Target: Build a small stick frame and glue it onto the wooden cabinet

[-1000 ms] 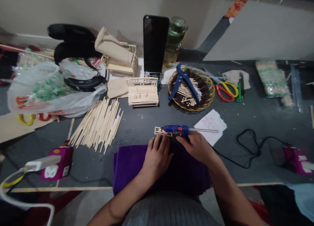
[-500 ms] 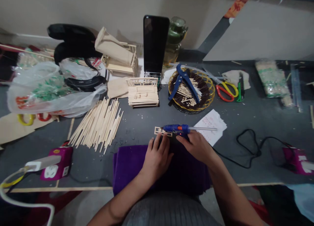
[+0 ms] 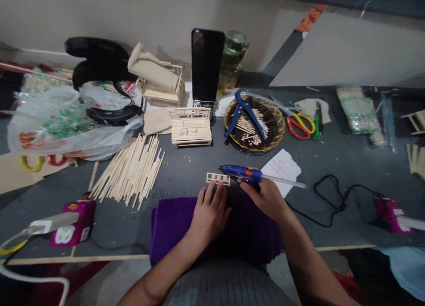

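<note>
My right hand (image 3: 265, 195) is closed around the grip of a blue hot glue gun (image 3: 244, 172), with a clear glue stick sticking out of its back end. The nozzle points left, just above a small wooden frame (image 3: 210, 177) with little round pieces set inside it. My left hand (image 3: 209, 208) lies with fingers stretched out, its fingertips at the frame's lower edge. Beneath both wrists is a folded purple cloth (image 3: 172, 222).
Wooden sticks (image 3: 129, 173) lie left, by a plastic bag (image 3: 63, 120). Behind stand a miniature wooden bench (image 3: 191, 131), a phone (image 3: 207, 65) and a basket (image 3: 281, 129) with blue cutters (image 3: 245, 111). Scissors (image 3: 300, 124) and paper (image 3: 282, 171) are right; a black cord (image 3: 318, 222) trails from the gun.
The glue gun has lifted off the frame and tilted, its rear end lower and to the right. More of the frame shows. My left hand stays at the frame; the view has shifted slightly.
</note>
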